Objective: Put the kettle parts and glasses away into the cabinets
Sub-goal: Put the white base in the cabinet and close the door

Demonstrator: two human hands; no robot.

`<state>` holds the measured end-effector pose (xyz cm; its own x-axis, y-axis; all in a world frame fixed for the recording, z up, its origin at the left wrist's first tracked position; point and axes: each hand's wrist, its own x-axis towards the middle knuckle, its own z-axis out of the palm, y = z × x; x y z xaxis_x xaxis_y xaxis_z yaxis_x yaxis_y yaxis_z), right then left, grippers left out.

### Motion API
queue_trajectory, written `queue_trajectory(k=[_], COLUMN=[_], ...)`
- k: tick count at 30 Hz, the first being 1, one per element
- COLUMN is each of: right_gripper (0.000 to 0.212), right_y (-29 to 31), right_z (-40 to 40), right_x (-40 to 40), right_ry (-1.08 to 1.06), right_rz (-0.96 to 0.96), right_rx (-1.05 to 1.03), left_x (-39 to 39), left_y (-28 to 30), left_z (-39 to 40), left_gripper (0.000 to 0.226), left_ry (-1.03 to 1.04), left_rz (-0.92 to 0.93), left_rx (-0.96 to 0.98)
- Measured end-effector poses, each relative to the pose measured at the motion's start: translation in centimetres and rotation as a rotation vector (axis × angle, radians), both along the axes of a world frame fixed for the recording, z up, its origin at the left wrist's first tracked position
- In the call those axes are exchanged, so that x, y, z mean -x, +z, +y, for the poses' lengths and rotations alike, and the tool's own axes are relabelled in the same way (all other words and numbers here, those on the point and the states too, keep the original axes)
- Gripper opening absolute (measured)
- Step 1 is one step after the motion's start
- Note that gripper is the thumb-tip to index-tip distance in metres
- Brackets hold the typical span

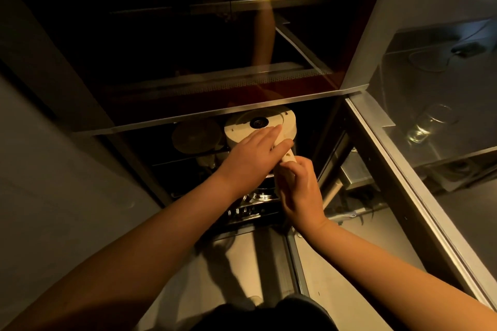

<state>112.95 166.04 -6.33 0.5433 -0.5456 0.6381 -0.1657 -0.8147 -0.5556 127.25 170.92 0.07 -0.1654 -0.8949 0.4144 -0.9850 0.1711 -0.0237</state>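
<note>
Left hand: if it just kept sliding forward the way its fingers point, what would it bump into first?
Probably the dark round socket in the white kettle part. The left hand lies flat on that part, fingers aimed at the socket, though depth is hard to judge.

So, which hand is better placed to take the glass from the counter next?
The right hand, probably. The glass lies on the counter on the person's right. The left hand rests on the kettle, farther from it.
</note>
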Motion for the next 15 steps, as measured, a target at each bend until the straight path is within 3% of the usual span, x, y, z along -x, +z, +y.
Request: queue_trajectory(k=[8,12,15], right_gripper=[0.070,0.050,0.048], right_y=[-1.3,-1.7,-1.5], right_z=[-1.2,-1.4,-1.6], right_x=[-1.4,-2.2,-2.4], right_ry=[-0.025,-0.045,-0.064], right_rz=[-0.050,-0.082,-0.117], right_rx=[0.023,-0.014,-0.029], left_x=[-0.4,-0.6,-0.5], left_y=[-0.2,0.0,0.5], left_z=[-0.7,-1.2,-1.7], left_gripper=[0.045,0.047,0.050], left_ry=[0.025,0.019,-0.004], left_rz=[-0.042,-0.059,-0.071], left_rx=[-0.015,-0.025,-0.022])
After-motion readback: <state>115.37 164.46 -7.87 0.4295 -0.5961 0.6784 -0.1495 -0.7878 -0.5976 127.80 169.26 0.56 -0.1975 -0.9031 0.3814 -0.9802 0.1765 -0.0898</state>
